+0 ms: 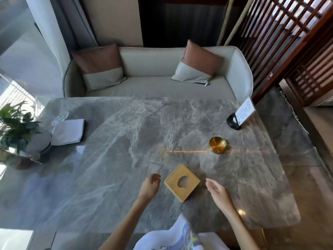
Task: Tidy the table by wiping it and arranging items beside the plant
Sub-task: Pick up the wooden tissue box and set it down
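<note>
Grey marble fills the view: the table (126,159) runs from the sofa (149,76) at its far edge to the person at its near edge. At the left edge stands the plant (18,129), with a folded white cloth (69,131) just beside it and what may be a clear glass (60,118) behind that; the blur leaves this unsure. Near the far right corner sits a card stand (240,114), and a brass dish (217,145) lies toward the right edge.

Close to the near edge, right of centre, rests the box (182,182), square-topped with a round hole facing up, so it has no real long axis; it sits turned, one corner pointing toward the person.

On either side of it hover the left hand (149,186) and right hand (217,193), fingers loosely curled and apart, touching nothing.

The arranging step seems in hand: the next move likely calls for closing both hands on the box's opposite sides, lifting, and carrying it across to the plant.
</note>
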The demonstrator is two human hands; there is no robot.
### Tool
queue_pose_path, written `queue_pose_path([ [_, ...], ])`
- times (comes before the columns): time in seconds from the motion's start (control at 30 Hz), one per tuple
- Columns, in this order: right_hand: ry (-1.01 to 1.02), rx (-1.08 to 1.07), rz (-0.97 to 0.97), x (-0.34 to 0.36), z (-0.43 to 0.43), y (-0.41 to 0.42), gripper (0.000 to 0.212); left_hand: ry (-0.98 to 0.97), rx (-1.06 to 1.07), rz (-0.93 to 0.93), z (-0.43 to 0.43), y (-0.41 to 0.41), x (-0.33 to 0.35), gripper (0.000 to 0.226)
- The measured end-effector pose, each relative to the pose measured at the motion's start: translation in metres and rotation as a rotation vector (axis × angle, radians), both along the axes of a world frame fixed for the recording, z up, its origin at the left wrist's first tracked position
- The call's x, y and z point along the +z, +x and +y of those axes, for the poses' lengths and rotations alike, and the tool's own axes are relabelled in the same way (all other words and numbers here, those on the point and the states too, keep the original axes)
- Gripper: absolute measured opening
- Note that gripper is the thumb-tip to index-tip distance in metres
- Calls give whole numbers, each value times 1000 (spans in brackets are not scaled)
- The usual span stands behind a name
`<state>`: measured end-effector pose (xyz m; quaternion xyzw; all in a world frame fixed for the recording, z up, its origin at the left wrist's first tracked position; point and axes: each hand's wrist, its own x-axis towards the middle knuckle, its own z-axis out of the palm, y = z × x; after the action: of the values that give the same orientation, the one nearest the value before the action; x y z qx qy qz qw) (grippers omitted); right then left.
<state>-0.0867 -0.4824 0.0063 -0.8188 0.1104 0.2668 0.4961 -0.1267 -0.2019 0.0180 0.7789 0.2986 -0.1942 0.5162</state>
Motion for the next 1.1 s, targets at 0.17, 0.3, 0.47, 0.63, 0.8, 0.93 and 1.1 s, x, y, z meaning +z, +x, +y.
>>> queue_pose_path([
  [0.17, -12, 96, 152, -2, 19, 18, 59, 4, -28, 124, -21, 17, -3, 48],
  [0.3, 1, 95, 299, -5, 28, 29, 65, -78, 43, 232, -41, 27, -12, 52],
  [0.47, 247, -81, 462, -14, 26, 34, 48, -196, 313, 281, -81, 30, -9, 36],
  [0.63, 100, -1, 245, -11, -42, 63, 28, -188, 279, 278, -159, 58, -5, 32],
  [0.8, -29, -95, 121, -5, -164, 112, 26, -290, 209, 227, -277, 123, -2, 35],
  [0.93, -88, -209, 167, -11, -257, 150, 22, -222, 74, 279, -371, 171, -3, 48],
  [1.1, -144, -318, 265, -14, -319, 158, 16, -220, 2, 344, -429, 186, -9, 46],
])
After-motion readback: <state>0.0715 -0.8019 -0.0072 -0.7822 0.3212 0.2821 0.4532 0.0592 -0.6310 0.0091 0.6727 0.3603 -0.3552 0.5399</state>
